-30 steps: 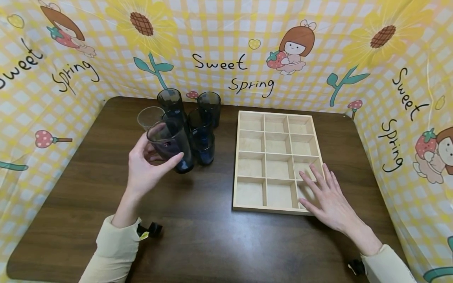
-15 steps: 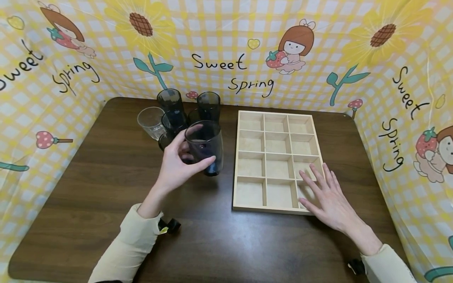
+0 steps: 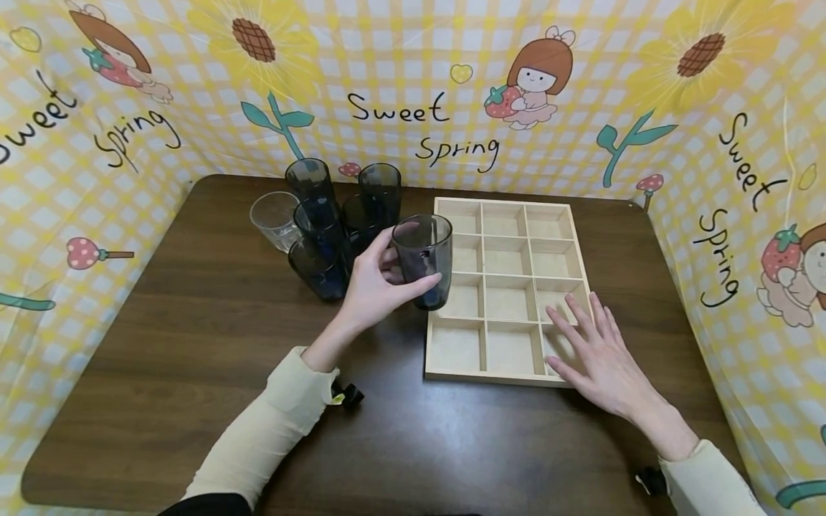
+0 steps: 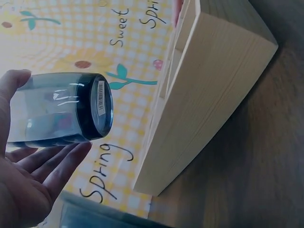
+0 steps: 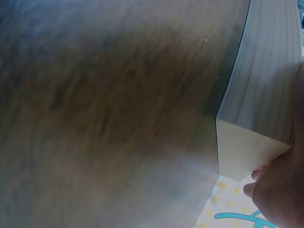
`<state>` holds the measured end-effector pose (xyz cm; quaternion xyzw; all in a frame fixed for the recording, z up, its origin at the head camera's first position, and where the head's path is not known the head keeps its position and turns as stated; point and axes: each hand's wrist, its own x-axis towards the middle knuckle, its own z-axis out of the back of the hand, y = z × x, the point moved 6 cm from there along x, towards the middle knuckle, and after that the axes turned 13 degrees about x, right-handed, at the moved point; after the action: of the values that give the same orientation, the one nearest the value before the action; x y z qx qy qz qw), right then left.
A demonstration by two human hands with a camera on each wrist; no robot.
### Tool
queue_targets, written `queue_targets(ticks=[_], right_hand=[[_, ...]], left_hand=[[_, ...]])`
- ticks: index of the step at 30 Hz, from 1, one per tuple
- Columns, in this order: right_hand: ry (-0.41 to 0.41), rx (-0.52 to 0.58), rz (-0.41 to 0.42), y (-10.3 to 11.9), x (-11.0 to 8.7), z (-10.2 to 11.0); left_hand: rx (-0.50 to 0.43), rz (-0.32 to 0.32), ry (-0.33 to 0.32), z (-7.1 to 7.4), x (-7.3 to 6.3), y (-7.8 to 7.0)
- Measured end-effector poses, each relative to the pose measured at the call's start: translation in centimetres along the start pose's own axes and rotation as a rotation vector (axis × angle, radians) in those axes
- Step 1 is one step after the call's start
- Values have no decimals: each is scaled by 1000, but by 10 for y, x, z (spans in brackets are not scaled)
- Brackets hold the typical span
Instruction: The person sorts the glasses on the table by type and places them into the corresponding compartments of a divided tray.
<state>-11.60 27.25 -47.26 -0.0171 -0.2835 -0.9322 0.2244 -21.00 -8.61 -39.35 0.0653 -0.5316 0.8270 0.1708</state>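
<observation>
My left hand (image 3: 374, 287) grips a dark tinted drinking glass (image 3: 422, 264) by its side, thumb in front and fingers behind. The glass is held in the air over the left edge of a pale wooden compartment box (image 3: 515, 349). In the left wrist view, the underside of the glass bears a barcode sticker (image 4: 101, 98), and the box's side wall lies beyond it. My right hand (image 3: 603, 362) lies over the box's near right corner with its fingers spread. The right wrist view has that hand at the box's edge (image 5: 266, 71), mostly cut off.
Several dark glasses (image 3: 310, 179) stand close together at the back left of the brown table (image 3: 161, 344). A clear glass (image 3: 274, 218) is at their left, leaning slightly in view. A yellow checked cloth (image 3: 400, 64) with printed flowers walls in the back and sides.
My left hand has carried the dark glass rightward, away from the other glasses and over to the box's left edge. The right hand has stayed in place.
</observation>
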Motion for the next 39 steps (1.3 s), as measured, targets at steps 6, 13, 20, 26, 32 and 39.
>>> queue_targets(ticks=[6, 13, 20, 26, 32, 39], right_hand=[[-2, 3, -4, 0, -1, 0], [-1, 8, -6, 0, 0, 0], [2, -5, -7, 0, 0, 0], [-1, -2, -9, 0, 0, 0], [0, 3, -13, -1, 0, 0], [-3, 3, -5, 0, 0, -1]], left_hand=[[64, -19, -6, -14, 8, -10], [57, -35, -11, -28, 18, -18], [55, -18, -16, -43, 38, -12], [154, 38, -7, -56, 57, -4], [171, 84, -8, -63, 70, 6], [163, 116, -40, -62, 82, 7]])
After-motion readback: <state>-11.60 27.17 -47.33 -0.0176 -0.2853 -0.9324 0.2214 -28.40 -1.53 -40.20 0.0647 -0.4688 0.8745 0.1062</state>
